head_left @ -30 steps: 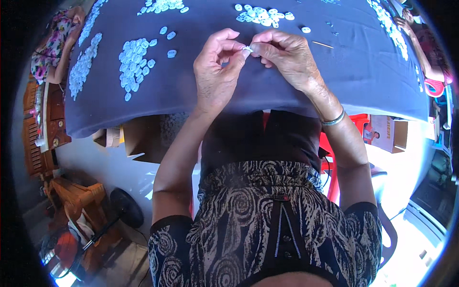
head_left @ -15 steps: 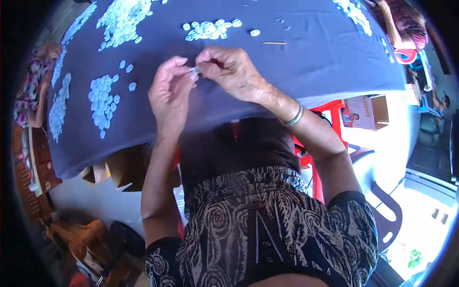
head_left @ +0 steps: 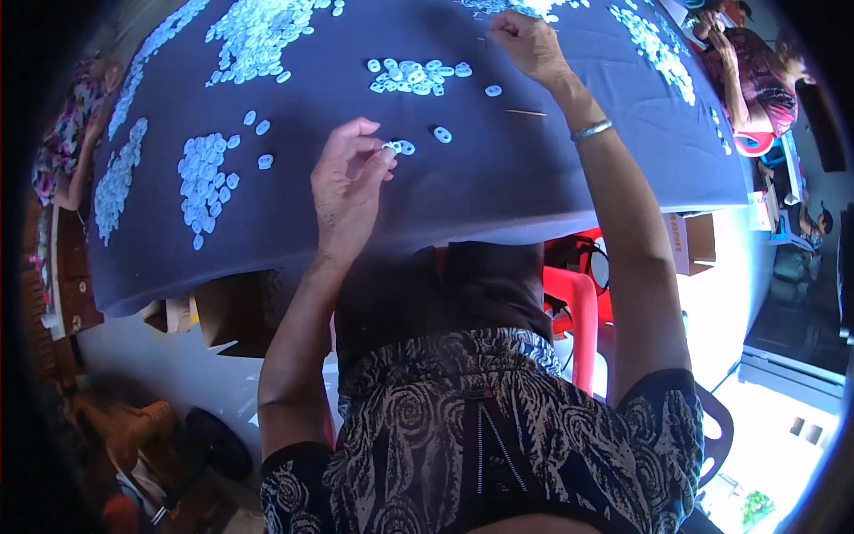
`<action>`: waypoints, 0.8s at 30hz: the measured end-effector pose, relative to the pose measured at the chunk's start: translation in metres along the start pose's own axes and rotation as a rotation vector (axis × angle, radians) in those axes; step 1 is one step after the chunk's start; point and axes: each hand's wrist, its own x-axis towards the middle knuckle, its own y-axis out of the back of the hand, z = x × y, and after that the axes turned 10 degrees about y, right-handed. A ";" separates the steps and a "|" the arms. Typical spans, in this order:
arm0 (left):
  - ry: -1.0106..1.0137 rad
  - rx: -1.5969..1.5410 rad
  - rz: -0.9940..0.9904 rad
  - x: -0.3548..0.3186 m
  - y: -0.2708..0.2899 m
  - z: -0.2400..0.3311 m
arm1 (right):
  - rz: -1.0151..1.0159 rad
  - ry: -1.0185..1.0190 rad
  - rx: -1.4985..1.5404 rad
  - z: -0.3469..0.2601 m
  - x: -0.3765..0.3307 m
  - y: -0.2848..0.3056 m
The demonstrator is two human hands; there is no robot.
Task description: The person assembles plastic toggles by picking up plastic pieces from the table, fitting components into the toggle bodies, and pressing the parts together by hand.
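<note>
My left hand (head_left: 347,182) is raised over the near part of the dark cloth. Its thumb and forefinger pinch a small white oval piece (head_left: 390,148), partly hidden by the thumb. Beside its fingertips shows another oval piece (head_left: 406,148), and a single piece with two holes (head_left: 442,134) lies a little to the right. Farther off, my right hand (head_left: 532,49) is stretched out near the far heap (head_left: 534,7). Its fingers are curled together, and whatever they may hold is too small to make out. A small cluster of holed pieces (head_left: 414,76) lies between the hands.
The dark cloth (head_left: 329,80) covers the table. Heaps of pale pieces lie at the far left (head_left: 258,40), near left (head_left: 203,178) and far right (head_left: 654,53). A thin stick (head_left: 527,112) lies below my right hand. People sit at both sides; a red stool (head_left: 574,294) stands below.
My right hand has left my left hand and reached far forward and right. My left hand has lowered slightly and moved right, still pinching a piece. The view has shifted a little.
</note>
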 end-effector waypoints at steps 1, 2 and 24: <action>0.008 0.005 -0.005 0.000 0.002 -0.002 | -0.101 -0.073 -0.030 -0.003 0.006 -0.003; 0.005 0.003 0.008 -0.001 0.004 -0.003 | -0.203 -0.146 -0.063 -0.006 0.011 -0.007; -0.003 0.018 -0.009 0.000 -0.002 -0.017 | -0.295 -0.244 0.968 -0.153 -0.056 -0.006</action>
